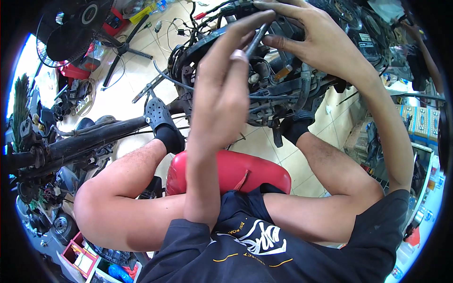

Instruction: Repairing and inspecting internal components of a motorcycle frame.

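Observation:
Ahead of me is a stripped motorcycle, its dark frame, wiring and hoses exposed. My left hand, slightly blurred, is raised over it with a slim dark metal tool between thumb and fingers; the tool's exact kind does not show. Across from it, my right hand arches over the top of the machine. Its fingers stretch out and its thumb stays apart from them, close to the tool. Whether the right fingertips touch a part, I cannot tell. Below the hands sits a small orange part among the hoses.
A red padded seat lies between my legs. A black fan on a stand is at the far left, and a thick dark tube extends leftward. Boxes stand at the right. Loose cables lie on the tiled floor.

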Motion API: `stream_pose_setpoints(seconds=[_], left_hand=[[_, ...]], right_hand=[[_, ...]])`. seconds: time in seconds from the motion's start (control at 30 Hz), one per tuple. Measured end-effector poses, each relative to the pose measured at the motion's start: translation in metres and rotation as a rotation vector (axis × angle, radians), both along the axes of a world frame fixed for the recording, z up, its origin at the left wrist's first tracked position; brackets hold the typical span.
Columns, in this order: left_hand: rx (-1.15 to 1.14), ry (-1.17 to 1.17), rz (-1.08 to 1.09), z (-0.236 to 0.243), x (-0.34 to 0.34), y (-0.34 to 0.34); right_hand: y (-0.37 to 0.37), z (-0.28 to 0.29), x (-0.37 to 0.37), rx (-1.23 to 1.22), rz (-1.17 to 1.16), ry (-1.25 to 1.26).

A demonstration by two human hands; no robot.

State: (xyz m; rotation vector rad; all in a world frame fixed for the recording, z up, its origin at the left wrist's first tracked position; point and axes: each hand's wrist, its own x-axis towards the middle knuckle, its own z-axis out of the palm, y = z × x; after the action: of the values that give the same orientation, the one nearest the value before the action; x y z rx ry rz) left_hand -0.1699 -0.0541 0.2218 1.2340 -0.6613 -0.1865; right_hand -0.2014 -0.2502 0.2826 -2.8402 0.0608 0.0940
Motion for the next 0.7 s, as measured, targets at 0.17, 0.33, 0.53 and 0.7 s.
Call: stream_pose_setpoints(seconds=[0.17,0.33,0.53,0.7], left_hand=[[0.157,-0.156,0.194,-0.026,-0.043,-0.041],[-0.004,-0.198,0.221,-0.056,-0.089,-0.079],[-0.108,-0.169,0.309,-0.068,-0.09,-0.073],[-0.36,-0.241,0.479,-0.08,-0.045,-0.067]], right_hand=[[0.006,0.006,0.007,0.945,-0.257,0.227],[0.046,0.016,0.002,0.688,-0.366,0.083],[0.064,0.021,0.002,0.379,-0.245,-0.023],[0.033,0.031,-0.019,0.407,-0.351,-0.32]])
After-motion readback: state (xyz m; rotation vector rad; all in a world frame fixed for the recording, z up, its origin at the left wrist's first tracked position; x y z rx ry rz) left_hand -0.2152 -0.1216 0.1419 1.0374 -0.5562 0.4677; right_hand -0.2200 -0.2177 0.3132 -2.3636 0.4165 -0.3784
